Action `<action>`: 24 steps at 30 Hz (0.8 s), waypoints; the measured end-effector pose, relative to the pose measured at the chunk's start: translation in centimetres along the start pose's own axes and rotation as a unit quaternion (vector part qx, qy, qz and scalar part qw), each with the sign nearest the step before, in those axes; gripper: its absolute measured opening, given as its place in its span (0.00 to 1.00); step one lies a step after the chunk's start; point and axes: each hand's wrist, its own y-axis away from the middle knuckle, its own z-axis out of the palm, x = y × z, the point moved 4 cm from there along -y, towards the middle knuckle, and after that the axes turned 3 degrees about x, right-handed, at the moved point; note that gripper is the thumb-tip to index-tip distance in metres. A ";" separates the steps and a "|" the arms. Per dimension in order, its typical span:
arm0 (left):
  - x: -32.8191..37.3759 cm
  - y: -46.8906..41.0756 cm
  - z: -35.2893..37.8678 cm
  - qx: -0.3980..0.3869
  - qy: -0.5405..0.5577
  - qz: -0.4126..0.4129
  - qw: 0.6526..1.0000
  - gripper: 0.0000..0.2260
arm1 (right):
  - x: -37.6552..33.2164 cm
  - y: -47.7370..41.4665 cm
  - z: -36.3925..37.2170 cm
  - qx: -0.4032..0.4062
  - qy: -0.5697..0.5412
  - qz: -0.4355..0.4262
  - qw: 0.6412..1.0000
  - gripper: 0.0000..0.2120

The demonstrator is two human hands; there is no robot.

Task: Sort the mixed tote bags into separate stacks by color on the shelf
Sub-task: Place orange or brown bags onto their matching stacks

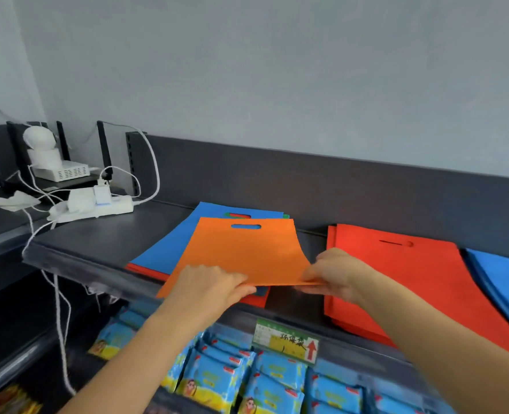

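Dark grey shelf [98,234] ran left to right across the view. Red stack [396,279] lay flat on its right part, blue stack [504,279] just beside it, further right and cut off by the frame edge. Mixed pile [163,249] sat mid-shelf with a blue bag on top and red edges showing underneath.

Orange bag [241,252] was over the mixed pile, its near edge lifted and its far end, with the handle slot, resting on the blue bag. Left hand [211,285] gripped the near edge, fingers curled over the top; thumb hidden. Right hand [334,273] pinched the near right corner, fingers pressed together on the fabric.

Blue packets [277,380] filled the tier below. Power strip [104,207] with white cables sat far left. Price label [286,342] hung on the shelf's front lip.
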 end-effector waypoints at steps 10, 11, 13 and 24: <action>-1.1 -0.7 2.3 -0.090 0.335 -0.209 0.915 0.33 | -0.7 6.9 -5.5 0.210 -0.001 -0.241 0.948 0.24; -0.7 -1.1 2.4 -0.097 0.375 -0.218 0.896 0.33 | -0.6 7.6 -6.4 0.226 -0.011 -0.245 0.943 0.24; 0.6 -1.9 2.4 -0.094 0.467 -0.232 0.848 0.33 | -0.3 8.8 -8.4 0.260 -0.032 -0.242 0.935 0.22; 11.5 -5.1 -1.9 0.058 0.486 -0.152 0.859 0.21 | 4.4 14.1 -18.1 0.388 -0.004 -0.206 0.898 0.21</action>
